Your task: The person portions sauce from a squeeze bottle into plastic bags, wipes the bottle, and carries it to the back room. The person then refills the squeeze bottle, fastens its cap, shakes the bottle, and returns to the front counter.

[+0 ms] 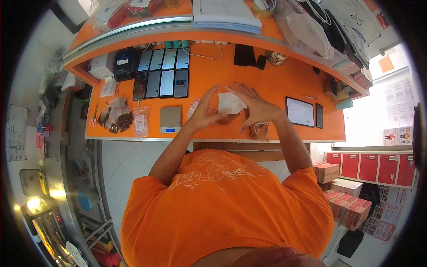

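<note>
My left hand (205,112) is over the orange desk, fingers apart, just left of a white pouch or folded paper (230,103) that looks slightly blurred. On its other side my right hand (259,106) is spread, with its fingertips over the white piece's top edge. I cannot tell whether either hand touches it. Below my right hand lies a clear packet with brown contents (259,131). A small pinkish-white packet (192,108) shows partly behind my left hand. Further left sits a digital scale (171,118) with a lit display.
Several phones (167,83) lie in rows at the back left. Small brown packets (118,116), a clear sachet (141,122) and scissors (94,115) are at the left. A tablet (300,112) and a phone (319,116) lie right. A shelf (178,24) overhangs the desk.
</note>
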A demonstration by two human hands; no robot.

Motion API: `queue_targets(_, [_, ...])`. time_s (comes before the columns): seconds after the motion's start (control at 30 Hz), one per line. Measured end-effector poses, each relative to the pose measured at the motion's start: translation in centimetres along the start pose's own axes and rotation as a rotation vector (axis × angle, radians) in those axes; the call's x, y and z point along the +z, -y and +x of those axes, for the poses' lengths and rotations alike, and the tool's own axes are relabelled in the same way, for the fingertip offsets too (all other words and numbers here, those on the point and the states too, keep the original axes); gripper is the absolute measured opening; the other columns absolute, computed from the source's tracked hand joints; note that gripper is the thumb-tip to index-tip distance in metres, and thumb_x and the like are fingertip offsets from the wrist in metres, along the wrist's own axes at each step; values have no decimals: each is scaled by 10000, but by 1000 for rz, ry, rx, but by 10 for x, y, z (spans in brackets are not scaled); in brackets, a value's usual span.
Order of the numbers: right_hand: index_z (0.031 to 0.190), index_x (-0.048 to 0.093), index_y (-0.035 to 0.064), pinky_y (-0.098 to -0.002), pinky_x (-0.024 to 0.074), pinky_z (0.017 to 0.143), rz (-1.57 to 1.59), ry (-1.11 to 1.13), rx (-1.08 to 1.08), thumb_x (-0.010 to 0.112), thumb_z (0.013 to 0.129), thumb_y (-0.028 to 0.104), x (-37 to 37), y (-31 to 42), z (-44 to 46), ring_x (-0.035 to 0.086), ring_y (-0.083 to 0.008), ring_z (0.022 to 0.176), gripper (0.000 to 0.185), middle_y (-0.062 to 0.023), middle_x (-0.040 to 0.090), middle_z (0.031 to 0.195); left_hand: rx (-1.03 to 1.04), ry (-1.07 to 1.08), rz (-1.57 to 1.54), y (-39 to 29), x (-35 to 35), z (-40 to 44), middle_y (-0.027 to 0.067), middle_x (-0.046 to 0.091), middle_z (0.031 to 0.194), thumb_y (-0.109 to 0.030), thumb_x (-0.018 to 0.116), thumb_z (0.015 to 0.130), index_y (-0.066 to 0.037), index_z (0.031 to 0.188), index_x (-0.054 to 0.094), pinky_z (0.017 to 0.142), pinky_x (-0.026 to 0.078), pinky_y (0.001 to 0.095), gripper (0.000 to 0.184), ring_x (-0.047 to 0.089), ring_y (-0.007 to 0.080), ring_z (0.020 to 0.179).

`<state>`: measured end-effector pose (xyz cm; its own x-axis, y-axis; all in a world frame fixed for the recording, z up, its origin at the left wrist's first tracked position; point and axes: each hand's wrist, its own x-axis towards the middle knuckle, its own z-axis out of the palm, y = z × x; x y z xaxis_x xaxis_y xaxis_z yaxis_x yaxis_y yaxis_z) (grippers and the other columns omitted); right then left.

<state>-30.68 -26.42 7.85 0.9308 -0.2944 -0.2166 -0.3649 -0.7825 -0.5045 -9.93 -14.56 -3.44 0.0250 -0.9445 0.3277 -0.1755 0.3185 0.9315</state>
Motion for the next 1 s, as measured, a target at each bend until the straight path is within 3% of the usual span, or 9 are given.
queue_targets(0.07, [1654, 103, 195, -534, 165, 1263, 120, -14, 10, 1001, 547, 311, 25, -26, 3, 148, -390, 1557, 1431, -204, 168, 1681, 248, -37, 427, -5, -5, 14, 159, 526, 1454, -230, 884, 775, -103, 1507, 484, 1067, 490, 403, 844, 577, 315, 1282])
queue_targets(0.2, [1654, 69, 119, -494, 183, 1265, 681, -94, 20, 1033, 484, 290, 40, -33, 6, 124, -345, 1571, 1525, -160, 160, 1697, 188, 46, 409, -12, 2, 29, 131, 627, 1214, -169, 827, 823, -100, 1292, 687, 929, 534, 399, 495, 658, 291, 1062])
queue_targets(0.3, [1655, 56, 114, -461, 199, 1264, 721, -233, -20, 1042, 456, 274, 45, -39, 0, 124, -317, 1576, 1560, -131, 149, 1706, 182, 63, 410, -5, 4, 21, 107, 642, 1085, -87, 783, 845, -101, 1213, 734, 828, 547, 377, 372, 664, 257, 953])
queue_targets(0.4, [1641, 62, 68, -452, 182, 1263, 627, -278, -30, 1012, 548, 333, 39, -32, -7, 137, -330, 1570, 1473, -193, 137, 1690, 197, -67, 336, -10, 3, 19, 94, 640, 1041, -13, 746, 848, -91, 1168, 753, 752, 549, 342, 329, 658, 247, 890])
queue_targets(0.5, [1641, 53, 68, -446, 181, 1264, 313, -364, -49, 1001, 564, 369, 38, -9, -9, 142, -348, 1567, 1465, -192, 150, 1684, 308, -151, 362, -55, 16, 32, 100, 650, 1021, 26, 727, 834, -74, 1136, 760, 715, 548, 323, 320, 669, 238, 852])
queue_targets(0.6, [1637, 92, 66, -446, 201, 1256, 509, -360, -86, 976, 609, 354, 20, 27, -12, 170, -365, 1557, 1385, -203, 174, 1673, 420, -227, 440, -70, 26, 42, 121, 685, 992, 35, 728, 809, -55, 1090, 769, 717, 550, 331, 297, 696, 232, 832])
queue_targets(0.77, [1587, 346, 127, -439, 329, 1189, 448, -646, -30, 859, 787, 215, 6, 30, -15, 310, -342, 1507, 954, -171, 340, 1622, 161, -320, 366, -63, -5, 65, 137, 710, 945, 1, 731, 796, -14, 1067, 758, 735, 569, 341, 273, 711, 282, 822])
queue_targets(0.87, [1433, 580, 141, -421, 426, 1094, 257, -703, 1, 791, 849, 159, 10, 17, -15, 442, -323, 1389, 621, -138, 481, 1522, 14, -56, 293, -50, 3, 51, 128, 704, 1026, -38, 747, 795, -17, 1106, 744, 806, 562, 354, 312, 697, 285, 946])
queue_targets(1.0, [1201, 759, 107, -429, 490, 995, -141, -657, 85, 754, 856, 157, 35, 4, -9, 566, -320, 1181, 349, -105, 610, 1377, 134, -2, 546, -28, 25, 30, 140, 646, 1187, -116, 800, 800, -29, 1185, 694, 939, 509, 407, 408, 617, 301, 1108])
